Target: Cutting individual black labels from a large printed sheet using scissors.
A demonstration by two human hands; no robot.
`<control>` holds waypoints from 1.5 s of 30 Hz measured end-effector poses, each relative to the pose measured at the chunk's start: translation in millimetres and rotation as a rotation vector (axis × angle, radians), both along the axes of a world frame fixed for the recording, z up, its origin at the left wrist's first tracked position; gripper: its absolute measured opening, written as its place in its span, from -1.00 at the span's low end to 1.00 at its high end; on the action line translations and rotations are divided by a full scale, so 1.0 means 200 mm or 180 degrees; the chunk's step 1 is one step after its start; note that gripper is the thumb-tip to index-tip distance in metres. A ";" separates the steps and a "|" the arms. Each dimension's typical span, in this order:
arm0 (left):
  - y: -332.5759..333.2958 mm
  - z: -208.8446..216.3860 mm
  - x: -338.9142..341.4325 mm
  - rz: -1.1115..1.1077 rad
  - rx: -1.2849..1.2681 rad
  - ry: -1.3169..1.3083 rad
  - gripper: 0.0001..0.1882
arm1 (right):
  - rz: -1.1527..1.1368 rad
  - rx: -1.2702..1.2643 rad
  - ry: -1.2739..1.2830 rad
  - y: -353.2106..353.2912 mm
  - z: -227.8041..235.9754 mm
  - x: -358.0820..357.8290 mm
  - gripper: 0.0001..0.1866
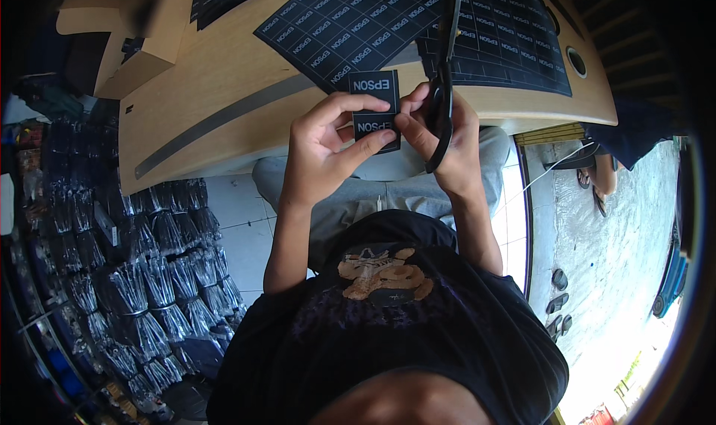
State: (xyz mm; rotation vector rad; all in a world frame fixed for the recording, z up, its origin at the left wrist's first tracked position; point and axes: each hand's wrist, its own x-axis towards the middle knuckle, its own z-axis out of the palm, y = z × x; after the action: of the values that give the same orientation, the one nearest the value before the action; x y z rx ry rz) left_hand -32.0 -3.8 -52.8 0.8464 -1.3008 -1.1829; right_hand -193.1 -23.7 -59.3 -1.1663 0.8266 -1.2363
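Note:
In front of my body I hold a small black strip (371,82) with two white-printed label panels on it. My left hand (322,143) is closed on the strip, its index finger lying across the middle and its thumb on the lower panel. Black-handled scissors (444,68) hang on my right hand (456,147), with the handle loop around the fingers and the blades pointing away toward the far side of the desk. My right thumb and index fingertip meet at the strip's right edge. Beyond the hands lies a large black sheet (344,31) of the same printed panels.
More printed sheets (507,44) lie on the right of the wooden desk (201,74). A metal ruler (224,123) rests along its near left edge. An open cardboard box (142,59) stands far left. Plastic-wrapped bundles (156,283) are stacked left. Another person's foot (601,190) shows at right.

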 end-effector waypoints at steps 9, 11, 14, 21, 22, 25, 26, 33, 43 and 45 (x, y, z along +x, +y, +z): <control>-0.02 0.03 0.06 0.0062 -0.0099 -0.0322 -0.62 | 0.0751 -0.0037 0.0689 0.06 -0.07 -0.21 -0.23; -0.02 0.04 0.11 0.0067 -0.0072 -0.0298 -0.57 | 0.0936 -0.0035 0.1193 0.09 -0.05 -0.30 -0.10; -0.03 0.09 0.19 0.0016 -0.0120 -0.0388 -0.57 | 0.1726 0.0087 0.1784 0.09 0.05 -0.48 -0.05; -0.05 0.13 0.30 -0.0454 -0.0026 -0.0725 -0.52 | 0.3164 -0.0027 0.1966 0.05 0.11 -0.66 -0.10; -0.06 0.12 0.30 -0.0544 0.0031 -0.0933 -0.51 | 0.3322 -0.0001 0.1881 0.04 0.11 -0.66 -0.13; -0.06 0.12 0.29 -0.0756 0.0190 -0.0816 -0.47 | 0.3509 -0.0078 0.1656 0.02 0.11 -0.66 -0.18; -0.06 0.12 0.29 -0.0861 0.0299 -0.0756 -0.46 | 0.3568 -0.0209 0.1491 0.01 0.11 -0.66 -0.20; -0.05 0.13 0.28 -0.1216 0.0322 -0.0936 -0.44 | 0.3924 -0.0313 0.1319 -0.04 0.08 -0.62 -0.22; -0.04 0.15 0.22 -0.1289 0.0308 -0.0906 -0.46 | 0.3893 -0.0303 0.1305 -0.05 0.08 -0.58 -0.15; -0.04 0.15 0.22 -0.1277 0.0300 -0.0957 -0.46 | 0.3897 -0.0336 0.1277 -0.05 0.07 -0.58 -0.13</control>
State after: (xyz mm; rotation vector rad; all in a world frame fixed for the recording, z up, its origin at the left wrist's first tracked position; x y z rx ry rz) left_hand 12.5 -11.3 -22.8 0.8802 -1.7286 -1.4788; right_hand -309.5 -33.9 -45.4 -1.6380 0.1820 -0.0293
